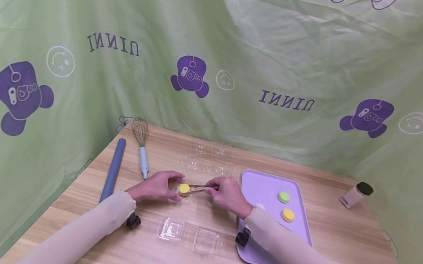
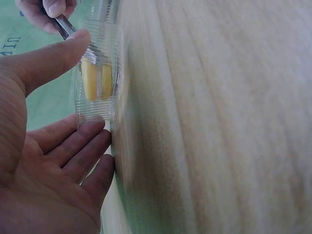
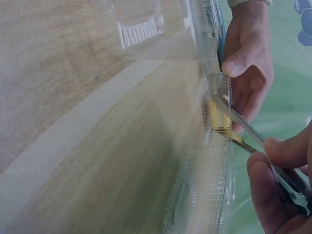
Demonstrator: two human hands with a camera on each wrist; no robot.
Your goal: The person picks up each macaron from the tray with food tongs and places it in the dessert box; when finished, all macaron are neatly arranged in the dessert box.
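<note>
In the head view my left hand [image 1: 174, 187] curls round a small clear ribbed cup [image 2: 97, 105] standing on the wooden table [image 1: 341, 234]. The thumb [image 2: 58, 53] and fingers [image 2: 90, 144] pinch its opposite sides. Inside the cup sits a yellow macaron [image 1: 184, 188]. My right hand [image 1: 215, 190] grips metal tongs [image 1: 200, 187], whose tips close on that macaron [image 3: 217, 117]. In the right wrist view the tongs [image 3: 253, 139] run from my right fingers [image 3: 273, 168] toward the left hand [image 3: 248, 63].
A purple tray [image 1: 264, 186] to the right carries a green macaron [image 1: 284, 196] and a yellow one [image 1: 288, 215]. Clear plastic boxes lie near me [image 1: 171, 228] [image 1: 208, 240] and farther back [image 1: 208, 160]. A whisk [image 1: 141, 145], a rolling pin [image 1: 114, 169] and a spice jar [image 1: 355, 194] lie around.
</note>
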